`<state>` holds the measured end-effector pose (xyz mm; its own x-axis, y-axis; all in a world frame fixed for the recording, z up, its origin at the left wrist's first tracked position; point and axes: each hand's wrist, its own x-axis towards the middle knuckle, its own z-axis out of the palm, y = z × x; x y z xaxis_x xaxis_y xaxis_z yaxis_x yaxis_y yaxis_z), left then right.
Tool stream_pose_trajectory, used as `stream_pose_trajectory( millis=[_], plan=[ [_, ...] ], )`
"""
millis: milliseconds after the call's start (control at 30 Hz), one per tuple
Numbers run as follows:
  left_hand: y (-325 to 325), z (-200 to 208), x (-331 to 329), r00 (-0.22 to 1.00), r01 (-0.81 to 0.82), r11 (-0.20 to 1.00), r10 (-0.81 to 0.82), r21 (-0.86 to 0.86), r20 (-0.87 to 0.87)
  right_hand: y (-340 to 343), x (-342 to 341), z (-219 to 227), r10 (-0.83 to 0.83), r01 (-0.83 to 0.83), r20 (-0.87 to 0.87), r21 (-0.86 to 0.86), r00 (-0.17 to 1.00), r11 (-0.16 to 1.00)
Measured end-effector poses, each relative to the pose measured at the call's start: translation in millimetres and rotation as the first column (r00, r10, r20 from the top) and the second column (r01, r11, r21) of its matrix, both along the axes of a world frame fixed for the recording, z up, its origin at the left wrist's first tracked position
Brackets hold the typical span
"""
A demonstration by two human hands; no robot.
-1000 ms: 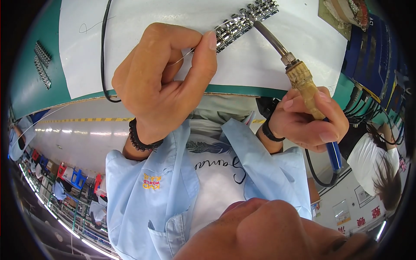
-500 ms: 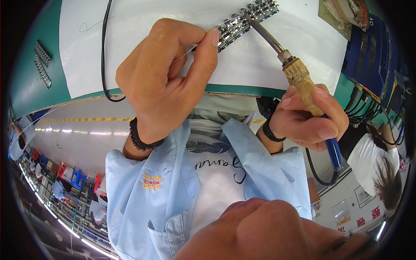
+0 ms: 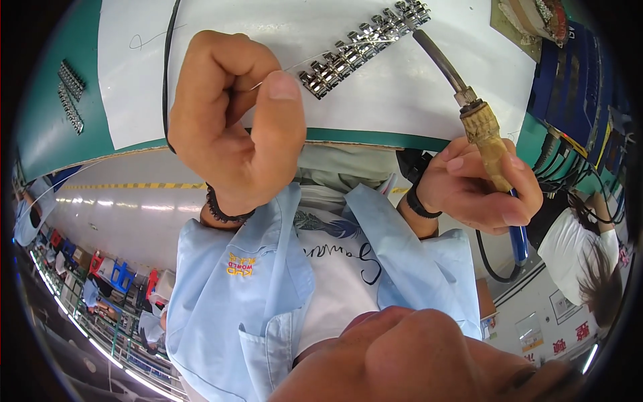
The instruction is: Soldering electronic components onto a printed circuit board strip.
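My left hand [image 3: 234,120] pinches a thin solder wire [image 3: 293,66] between thumb and curled fingers. The wire stretches right, over a slanting row of small shiny metal parts [image 3: 351,53] lying on a white sheet [image 3: 221,17]. In my right hand [image 3: 479,187] is a soldering iron [image 3: 442,63] with a worn tan grip and a blue handle end, my fingers wrapped round it. Its tip is at the upper right part of the row; whether it touches a part I cannot tell.
Two more strips of metal parts [image 3: 70,97] lie on the green bench top [image 3: 37,141] at the left. A black cable [image 3: 165,80] crosses the sheet beside my left hand. A blue box [image 3: 569,80] with cables stands at the right, near a scrap-filled holder [image 3: 529,23].
My left hand has drawn back toward the left and down, uncovering the lower end of the row. The iron's tip has shifted right along the row.
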<state>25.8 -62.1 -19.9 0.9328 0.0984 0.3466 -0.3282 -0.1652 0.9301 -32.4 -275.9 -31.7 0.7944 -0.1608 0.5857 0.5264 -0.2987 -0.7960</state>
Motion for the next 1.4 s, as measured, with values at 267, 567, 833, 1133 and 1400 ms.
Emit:
stream_pose_trajectory(
  millis=[267, 567, 833, 1133, 1400],
  plan=[
    [7, 6, -10, 0.998, -0.017, 0.988, 0.027, 0.156, -0.061, -1, 3, -1, -0.022, 0.023, 0.039, -0.040, 0.999, 0.999],
    [10, 4, -11, 0.997, -0.067, 0.992, 0.071, 0.103, -0.037, -3, 5, -6, -0.010, 0.016, 0.089, -0.058, 0.996, 0.998],
    [6, 1, -8, 1.000, 0.010, 0.980, -0.008, 0.199, -0.007, 2, 12, -2, -0.072, 0.108, 0.174, -0.210, 0.982, 0.972],
    [1, 4, -8, 1.000, 0.023, 0.953, -0.027, 0.303, 0.009, 10, 17, -2, -0.117, 0.160, 0.193, -0.224, 0.974, 0.961],
    [3, 4, -8, 0.999, 0.041, 0.945, -0.041, 0.324, -0.004, 12, 15, -5, -0.131, 0.160, 0.149, -0.208, 0.980, 0.965]
  ],
)
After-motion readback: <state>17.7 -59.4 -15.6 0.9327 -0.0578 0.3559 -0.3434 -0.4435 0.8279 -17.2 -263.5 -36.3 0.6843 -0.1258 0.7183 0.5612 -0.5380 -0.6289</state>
